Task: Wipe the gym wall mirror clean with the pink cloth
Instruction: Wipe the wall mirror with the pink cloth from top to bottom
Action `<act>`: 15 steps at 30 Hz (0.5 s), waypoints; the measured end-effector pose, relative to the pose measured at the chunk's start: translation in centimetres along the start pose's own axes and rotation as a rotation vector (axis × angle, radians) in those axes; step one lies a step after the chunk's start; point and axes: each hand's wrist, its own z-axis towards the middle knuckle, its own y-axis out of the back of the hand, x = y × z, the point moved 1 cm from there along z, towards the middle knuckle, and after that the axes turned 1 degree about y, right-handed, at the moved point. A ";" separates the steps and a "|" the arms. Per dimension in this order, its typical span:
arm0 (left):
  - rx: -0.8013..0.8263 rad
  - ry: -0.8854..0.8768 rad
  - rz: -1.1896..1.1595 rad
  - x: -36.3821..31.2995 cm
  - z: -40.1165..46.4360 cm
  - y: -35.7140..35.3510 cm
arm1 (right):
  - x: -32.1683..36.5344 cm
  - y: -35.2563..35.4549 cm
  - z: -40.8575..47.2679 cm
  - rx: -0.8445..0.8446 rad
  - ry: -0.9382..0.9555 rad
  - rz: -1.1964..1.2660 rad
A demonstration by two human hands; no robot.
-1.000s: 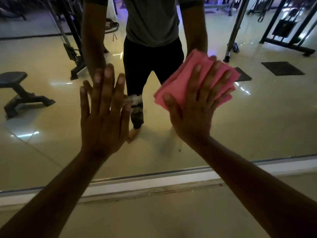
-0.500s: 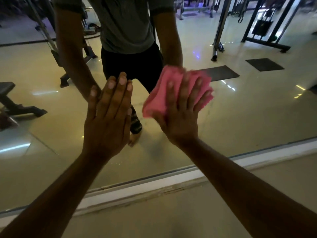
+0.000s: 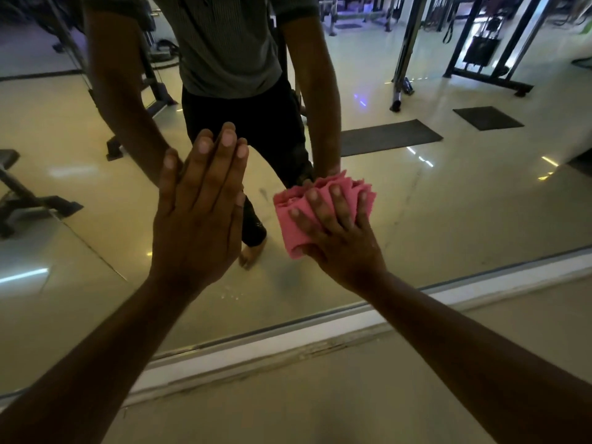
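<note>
Keep the right hand [image 3: 342, 241] spread over the bunched cloth [image 3: 299, 216], fingers curled into its folds in a firm grip, pressing it flat to the mirror [image 3: 448, 200] low down, just above the frame. Leave the left hand [image 3: 198, 216] open and flat on the glass as a brace. Sweep in overlapping passes toward the droplets [image 3: 232, 293] near the lower edge, refolding once bunched too thick
</note>
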 end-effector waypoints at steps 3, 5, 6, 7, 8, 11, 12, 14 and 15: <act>0.005 -0.026 0.018 0.6 -0.3 -0.5 | 2.0 1.8 6.1 -0.189 -0.453 0.097; -0.006 -0.033 0.023 0.9 -0.3 -0.9 | 3.4 2.5 9.7 -0.291 -0.661 0.129; -0.007 -0.037 0.012 0.9 -0.3 -0.9 | 3.9 2.4 9.5 -0.304 -0.614 0.122; -0.016 -0.045 0.012 0.9 -0.3 -1.0 | 3.8 1.4 8.2 -0.276 -0.496 0.099; -0.023 -0.050 0.025 1.1 -0.4 -0.9 | 3.6 0.4 6.1 -0.209 -0.344 0.078; -0.021 -0.053 0.030 1.8 -1.0 -0.8 | 1.9 -0.2 1.3 -0.036 -0.063 0.001; -0.021 -0.050 0.032 1.9 -1.3 -0.8 | 1.7 0.4 2.1 -0.056 -0.093 0.001; -0.022 -0.042 0.048 2.0 -1.7 -0.9 | 2.1 2.2 6.7 -0.200 -0.345 0.047; -0.023 -0.032 0.046 1.9 -1.6 -1.0 | 2.6 2.8 9.0 -0.268 -0.481 0.056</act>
